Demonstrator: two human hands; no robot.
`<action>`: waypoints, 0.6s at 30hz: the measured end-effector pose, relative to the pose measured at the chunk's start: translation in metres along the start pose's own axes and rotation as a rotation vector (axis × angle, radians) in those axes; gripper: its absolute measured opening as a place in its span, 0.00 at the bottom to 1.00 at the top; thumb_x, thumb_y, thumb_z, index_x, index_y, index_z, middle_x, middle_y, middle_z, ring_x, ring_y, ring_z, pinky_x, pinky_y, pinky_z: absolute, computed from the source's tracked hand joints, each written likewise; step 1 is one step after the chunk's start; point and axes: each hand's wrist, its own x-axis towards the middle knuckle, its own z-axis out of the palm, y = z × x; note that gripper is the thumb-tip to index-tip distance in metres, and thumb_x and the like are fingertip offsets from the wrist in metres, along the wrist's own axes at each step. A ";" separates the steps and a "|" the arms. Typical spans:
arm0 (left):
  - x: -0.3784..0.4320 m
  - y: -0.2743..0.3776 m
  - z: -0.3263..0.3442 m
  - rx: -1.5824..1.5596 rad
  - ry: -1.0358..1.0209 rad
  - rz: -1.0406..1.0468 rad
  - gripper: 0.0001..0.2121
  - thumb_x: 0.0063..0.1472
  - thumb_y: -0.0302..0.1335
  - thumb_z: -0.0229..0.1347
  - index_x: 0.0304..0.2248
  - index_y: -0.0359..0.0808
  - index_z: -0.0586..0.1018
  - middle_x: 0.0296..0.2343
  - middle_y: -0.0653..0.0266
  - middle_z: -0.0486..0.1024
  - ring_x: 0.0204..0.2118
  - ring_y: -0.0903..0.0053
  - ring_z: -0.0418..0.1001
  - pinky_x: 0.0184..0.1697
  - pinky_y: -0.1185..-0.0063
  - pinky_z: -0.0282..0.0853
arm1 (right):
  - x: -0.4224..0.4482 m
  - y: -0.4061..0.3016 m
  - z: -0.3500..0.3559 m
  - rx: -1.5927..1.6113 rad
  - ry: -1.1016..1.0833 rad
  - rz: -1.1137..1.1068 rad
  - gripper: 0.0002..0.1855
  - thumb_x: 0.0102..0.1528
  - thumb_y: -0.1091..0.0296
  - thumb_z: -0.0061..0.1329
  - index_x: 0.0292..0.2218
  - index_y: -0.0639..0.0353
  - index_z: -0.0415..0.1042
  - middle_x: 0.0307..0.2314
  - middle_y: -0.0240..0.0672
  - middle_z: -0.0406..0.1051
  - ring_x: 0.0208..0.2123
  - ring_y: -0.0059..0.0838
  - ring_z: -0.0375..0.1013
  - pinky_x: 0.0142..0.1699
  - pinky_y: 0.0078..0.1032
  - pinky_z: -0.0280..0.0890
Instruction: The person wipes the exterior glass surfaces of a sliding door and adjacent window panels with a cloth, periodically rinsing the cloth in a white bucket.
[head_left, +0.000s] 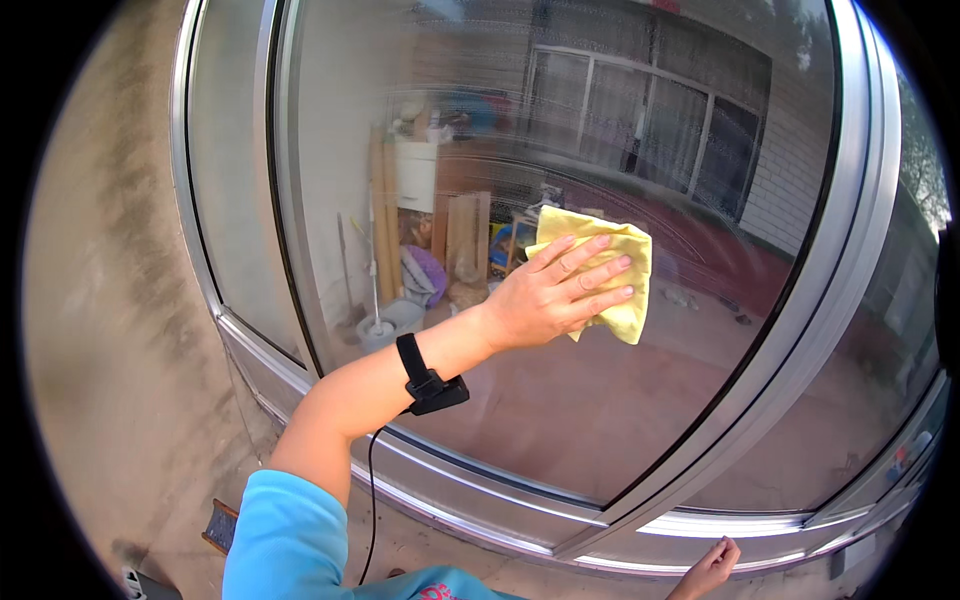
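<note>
A yellow cleaning cloth (634, 300) lies flat against the large window pane (525, 405). My left hand (562, 289) presses it to the glass with the fingers spread over it. The wrist bears a black strap with a small black box (437, 394), from which a cable runs down. Wet streaks and fine droplets show on the upper part of the pane. My right hand (712, 566) is low at the right, near the bottom rail of the window frame, its fingers curled and no object visible in it.
Silver metal framing (757, 390) edges the pane, with a plain wall (112, 262) at the left. A small slatted object (220, 526) is at the wall's foot. Through the glass appear a mop and bucket (390, 322), boards and a white cabinet; a building with windows shows in it too.
</note>
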 end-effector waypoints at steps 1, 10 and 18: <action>-0.016 -0.013 -0.009 0.062 0.004 -0.039 0.29 0.41 0.32 0.58 0.48 0.52 0.68 0.51 0.70 0.60 0.56 0.67 0.53 0.56 0.68 0.49 | -0.003 -0.008 0.003 -0.048 -0.037 0.060 0.10 0.54 0.66 0.43 0.33 0.64 0.71 0.26 0.42 0.70 0.26 0.35 0.69 0.31 0.26 0.64; -0.168 -0.125 -0.072 0.339 0.070 -0.474 0.22 0.53 0.31 0.48 0.50 0.43 0.65 0.52 0.59 0.55 0.56 0.58 0.49 0.55 0.64 0.49 | -0.010 -0.036 0.067 0.237 -0.121 -0.092 0.05 0.55 0.73 0.40 0.30 0.66 0.65 0.24 0.31 0.63 0.25 0.20 0.61 0.26 0.16 0.55; -0.252 -0.144 -0.066 0.347 0.130 -0.795 0.25 0.56 0.29 0.43 0.53 0.35 0.57 0.53 0.51 0.49 0.57 0.54 0.43 0.58 0.63 0.42 | -0.020 -0.087 0.108 0.293 -0.181 -0.161 0.05 0.56 0.75 0.39 0.29 0.65 0.65 0.25 0.30 0.62 0.24 0.17 0.59 0.26 0.14 0.55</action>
